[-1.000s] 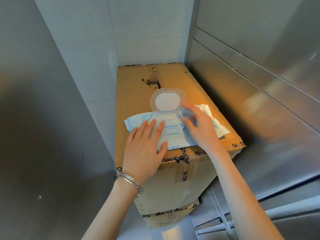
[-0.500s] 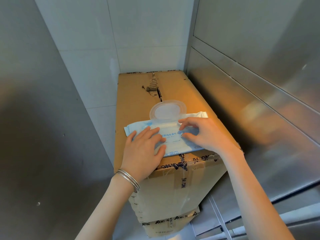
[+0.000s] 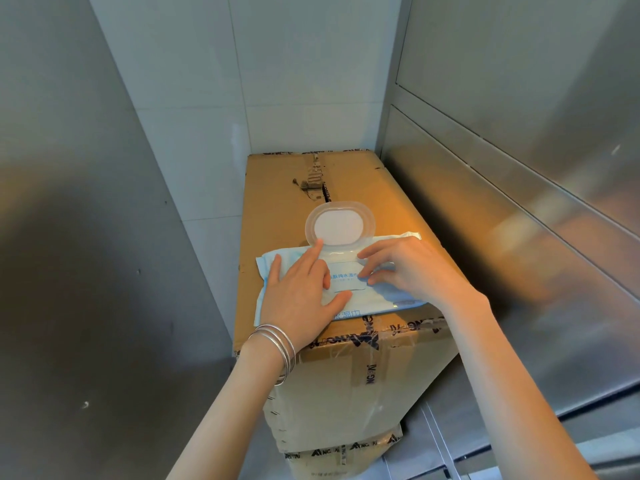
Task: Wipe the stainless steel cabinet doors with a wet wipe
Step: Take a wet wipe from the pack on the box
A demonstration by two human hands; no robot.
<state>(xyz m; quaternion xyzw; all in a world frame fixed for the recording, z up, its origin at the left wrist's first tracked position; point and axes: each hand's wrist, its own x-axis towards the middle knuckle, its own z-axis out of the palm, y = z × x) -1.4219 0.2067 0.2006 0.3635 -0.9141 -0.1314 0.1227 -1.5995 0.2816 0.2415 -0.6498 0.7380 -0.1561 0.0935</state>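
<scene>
A blue-and-white wet wipe pack (image 3: 346, 308) lies across the near end of a tall cardboard box (image 3: 349, 192). Its clear oval lid (image 3: 339, 227) is flipped open toward the wall. My left hand (image 3: 298, 296) presses flat on the pack's left half, with the index finger stretched up to the lid's hinge. My right hand (image 3: 415, 268) covers the right half, and its bent fingertips pinch at the pack's opening beside the label. No loose wipe shows. Stainless steel cabinet doors (image 3: 519, 244) rise close on the right.
A dull steel panel (image 3: 86, 254) stands close on the left, and a white tiled wall (image 3: 242, 98) closes the back. The box sits on another taped carton (image 3: 339, 459). Steel rails (image 3: 440, 441) run low at the right.
My right hand came down from the lid's edge onto the pack's opening. My left index finger reached up to the lid hinge. The pack has shifted slightly on the box.
</scene>
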